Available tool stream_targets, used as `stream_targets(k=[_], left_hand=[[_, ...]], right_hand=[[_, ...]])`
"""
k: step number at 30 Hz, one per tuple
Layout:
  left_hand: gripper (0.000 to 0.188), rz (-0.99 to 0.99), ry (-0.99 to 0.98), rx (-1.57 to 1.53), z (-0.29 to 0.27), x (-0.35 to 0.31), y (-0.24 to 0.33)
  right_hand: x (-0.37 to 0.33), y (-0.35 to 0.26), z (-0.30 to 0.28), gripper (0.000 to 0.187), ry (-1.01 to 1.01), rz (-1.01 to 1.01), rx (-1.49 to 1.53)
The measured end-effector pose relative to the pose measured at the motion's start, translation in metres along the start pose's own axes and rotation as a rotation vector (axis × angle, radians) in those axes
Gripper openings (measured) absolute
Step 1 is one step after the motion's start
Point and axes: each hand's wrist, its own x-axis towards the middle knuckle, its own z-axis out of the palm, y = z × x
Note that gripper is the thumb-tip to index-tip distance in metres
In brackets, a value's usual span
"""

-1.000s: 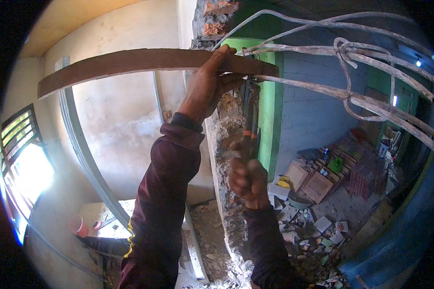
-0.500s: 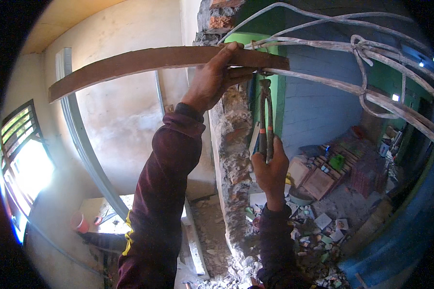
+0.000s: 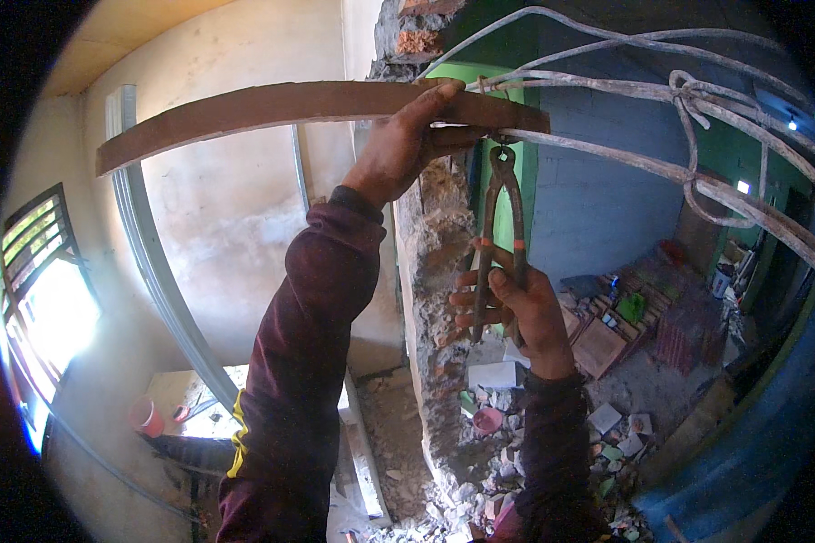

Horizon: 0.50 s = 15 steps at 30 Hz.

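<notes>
My left hand (image 3: 400, 149) grips a long brown wooden board (image 3: 244, 110) near its right end, thumb over the top edge and fingers below. The board lies across the steel reinforcing bars (image 3: 607, 152) that run off to the right. My right hand (image 3: 536, 317) holds rusty pincers (image 3: 489, 217) upright, their handles spread and the fingers wrapped loosely round them. The jaws, parted, are just under the board, by what looks like a thin wire at the bars; whether they touch it I cannot tell.
Beside my hands rises a broken brick wall edge (image 3: 439, 262). Rubble (image 3: 607, 452) covers the floor below. A metal channel (image 3: 149, 244) leans at left, near a table (image 3: 172, 389) with a red cup (image 3: 147, 417). Stacked boards and tiles (image 3: 598, 348) lie at right.
The pincers' handles and jaws have opened, and my right hand has shifted its grip, moving slightly right and down. My left hand still holds the board, which has barely moved.
</notes>
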Motion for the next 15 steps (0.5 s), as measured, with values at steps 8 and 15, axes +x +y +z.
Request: stream_targets(k=[8,15], left_hand=[[0.051,-0.009,-0.007,-0.026,-0.0012,0.0036,-0.0011],[0.051,-0.003,0.002,-0.022,0.0015,0.0018,-0.0001]], right_hand=[[0.0031,-0.0046,0.0022,0.051,-0.032,-0.020,0.167],[0.0072,-0.0054,-0.0047,0.057,0.054,-0.016,-0.120]])
